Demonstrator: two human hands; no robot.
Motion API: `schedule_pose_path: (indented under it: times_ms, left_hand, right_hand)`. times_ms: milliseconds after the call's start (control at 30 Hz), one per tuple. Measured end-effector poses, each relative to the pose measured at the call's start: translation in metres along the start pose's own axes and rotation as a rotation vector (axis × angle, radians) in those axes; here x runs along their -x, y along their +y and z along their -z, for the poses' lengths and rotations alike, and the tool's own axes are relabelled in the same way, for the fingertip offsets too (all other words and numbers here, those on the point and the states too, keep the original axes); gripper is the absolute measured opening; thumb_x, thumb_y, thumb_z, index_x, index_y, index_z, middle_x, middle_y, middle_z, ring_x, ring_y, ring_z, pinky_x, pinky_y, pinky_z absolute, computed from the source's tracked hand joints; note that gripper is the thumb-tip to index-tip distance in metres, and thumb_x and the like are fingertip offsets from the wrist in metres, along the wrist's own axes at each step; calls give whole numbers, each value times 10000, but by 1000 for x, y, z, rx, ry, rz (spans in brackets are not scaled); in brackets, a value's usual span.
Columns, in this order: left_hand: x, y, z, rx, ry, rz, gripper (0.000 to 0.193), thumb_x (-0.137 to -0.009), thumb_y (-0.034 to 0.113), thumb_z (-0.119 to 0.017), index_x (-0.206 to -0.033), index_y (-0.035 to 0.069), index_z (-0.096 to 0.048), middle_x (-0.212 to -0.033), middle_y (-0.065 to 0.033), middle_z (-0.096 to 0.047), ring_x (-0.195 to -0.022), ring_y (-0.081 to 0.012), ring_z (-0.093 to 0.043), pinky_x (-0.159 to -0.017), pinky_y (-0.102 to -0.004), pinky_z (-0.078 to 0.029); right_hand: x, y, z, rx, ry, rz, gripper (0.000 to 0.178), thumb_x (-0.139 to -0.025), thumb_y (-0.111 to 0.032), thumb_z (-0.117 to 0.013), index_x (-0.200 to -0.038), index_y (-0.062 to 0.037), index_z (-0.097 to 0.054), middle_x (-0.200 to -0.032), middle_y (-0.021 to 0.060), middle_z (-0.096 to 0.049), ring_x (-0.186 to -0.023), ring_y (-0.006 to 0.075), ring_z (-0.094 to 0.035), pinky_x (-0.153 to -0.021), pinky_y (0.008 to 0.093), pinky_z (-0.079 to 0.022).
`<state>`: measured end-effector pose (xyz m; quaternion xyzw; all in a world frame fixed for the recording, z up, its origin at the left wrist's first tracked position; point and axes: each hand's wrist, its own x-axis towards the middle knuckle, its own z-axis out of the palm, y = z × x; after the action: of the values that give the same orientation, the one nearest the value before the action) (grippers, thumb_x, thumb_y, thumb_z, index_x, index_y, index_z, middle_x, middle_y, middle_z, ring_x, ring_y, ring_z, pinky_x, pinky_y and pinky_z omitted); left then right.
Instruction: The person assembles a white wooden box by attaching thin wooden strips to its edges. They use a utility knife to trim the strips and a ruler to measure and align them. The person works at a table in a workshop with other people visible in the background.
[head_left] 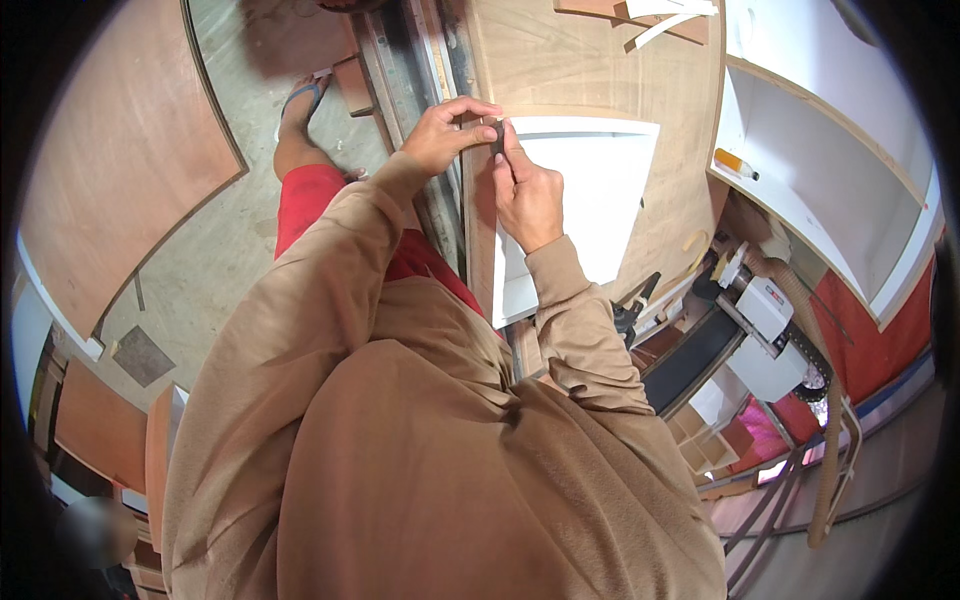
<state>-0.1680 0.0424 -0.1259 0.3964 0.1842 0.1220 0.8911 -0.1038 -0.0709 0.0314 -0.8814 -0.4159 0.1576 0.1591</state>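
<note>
My left hand (440, 135) reaches over the far left corner of a white panelled box (590, 190) with bare wood edges. Its thumb and index finger close in on a small dark brown piece (497, 140). My right hand (532, 200) pinches the same piece from the near right side, thumb and index finger pressed along it. The piece is mostly covered by my fingers, so its kind is not clear. The white box lies on a plywood sheet (620, 75), close to the left edge of the work surface.
Wood and white offcuts (670, 20) lie at the far end. A white open cabinet (830, 180) holding a small orange bottle (735, 163) stands right. Below it is a machine (765, 310) with a hose. Large wooden panels (120, 150) stand left, and another person's foot (303, 95) shows on the floor.
</note>
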Motion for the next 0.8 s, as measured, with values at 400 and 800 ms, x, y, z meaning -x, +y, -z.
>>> schedule_pose_path:
  times_ms: [400,800]
  left_hand:
    - [-6,-1,3,-22,-9,41,291,-927,139,-802,-1195,38,-746,-1270,-74,-729,-1241,-191,-633,-1094,-362,-488]
    - [-9,49,13,-177,-242,120,303,-975,109,-754,-1263,27,-704,-1335,-62,-709,-1134,-147,-666,-1022,-311,-533]
  right_hand:
    - [-4,4,-7,1,0,-10,497,-940,-91,-652,-1432,-28,-631,-684,222,-657,-599,391,-678,-593,458,-536]
    - [60,-16,27,-96,21,-74,540,-972,-111,-668,-1497,-47,-566,-708,245,-657,-619,404,-692,-613,443,-547]
